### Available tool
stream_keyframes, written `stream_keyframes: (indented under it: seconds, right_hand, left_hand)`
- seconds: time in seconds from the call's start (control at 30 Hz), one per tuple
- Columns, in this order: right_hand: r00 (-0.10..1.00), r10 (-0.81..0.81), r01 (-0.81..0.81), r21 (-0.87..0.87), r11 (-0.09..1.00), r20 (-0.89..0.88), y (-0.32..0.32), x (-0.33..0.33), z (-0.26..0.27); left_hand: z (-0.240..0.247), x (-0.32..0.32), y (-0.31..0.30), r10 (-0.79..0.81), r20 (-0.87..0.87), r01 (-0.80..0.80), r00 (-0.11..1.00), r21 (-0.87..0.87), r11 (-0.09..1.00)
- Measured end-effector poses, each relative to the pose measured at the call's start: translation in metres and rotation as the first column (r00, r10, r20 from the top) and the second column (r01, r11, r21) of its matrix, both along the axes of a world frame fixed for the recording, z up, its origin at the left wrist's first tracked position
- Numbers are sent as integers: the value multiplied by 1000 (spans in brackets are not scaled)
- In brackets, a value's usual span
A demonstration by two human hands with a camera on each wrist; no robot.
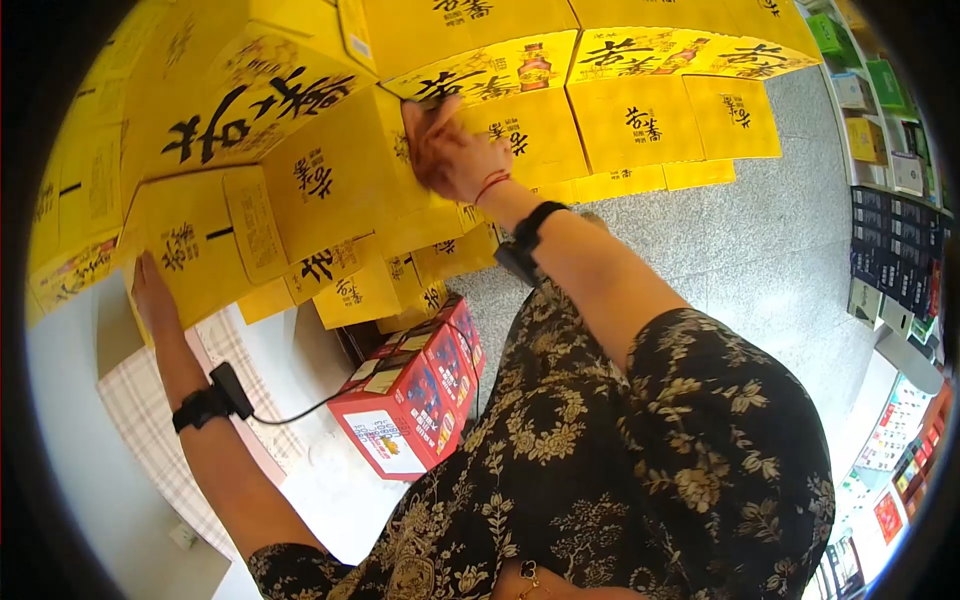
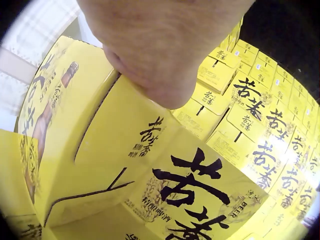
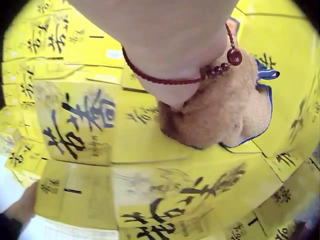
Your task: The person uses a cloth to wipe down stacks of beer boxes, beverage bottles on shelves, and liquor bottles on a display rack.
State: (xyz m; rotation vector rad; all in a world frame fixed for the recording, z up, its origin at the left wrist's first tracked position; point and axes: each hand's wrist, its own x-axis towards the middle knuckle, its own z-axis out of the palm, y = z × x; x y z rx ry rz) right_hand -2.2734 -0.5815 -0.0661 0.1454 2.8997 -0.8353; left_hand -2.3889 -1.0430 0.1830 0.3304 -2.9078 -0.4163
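My right hand [image 1: 468, 160] holds a brown cloth [image 3: 215, 110] with blue edging, bunched against the yellow boxes with black lettering [image 3: 145, 140]. A red bead bracelet circles that wrist. The fingers are blurred in the head view and mostly hidden by the wrist and cloth in the right wrist view. At the left, my left hand [image 1: 153, 292] touches the near side of a yellow box [image 1: 190, 240], fingers extended upward along it. In the left wrist view, the left hand [image 2: 160, 75] lies over a yellow box [image 2: 125, 125], its fingertips hidden.
Yellow boxes [image 1: 640, 120] stand stacked in rows across the top. Below them are red boxes [image 1: 405, 400] and a checked cloth [image 1: 165, 410]. Shelves of goods [image 1: 890, 230] line the right side, beyond the grey speckled floor [image 1: 780, 260]. A black cable runs from the left wrist camera.
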Motion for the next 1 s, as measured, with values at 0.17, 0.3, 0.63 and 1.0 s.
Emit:
stream_keyframes:
  seconds: [0.17,0.3,0.63,1.0]
  right_hand:
    - [911,250,-310,144,940,329,3,27,-100]
    - [850,463,-497,90,863,250,40,49,-149]
    - [952,-151,198,157,968,-267,330,73,-178]
    - [998,41,-35,142,989,-43,234,52,-143]
  left_hand:
    - [-18,-9,-88,-115,-98,126,989,116,985]
    - [7,10,-23,87,-12,-78,996,337,938]
    - [8,33,64,-261,-141,86,955,-712,697]
    - [-222,92,321,-404,-31,390,914,-207,897]
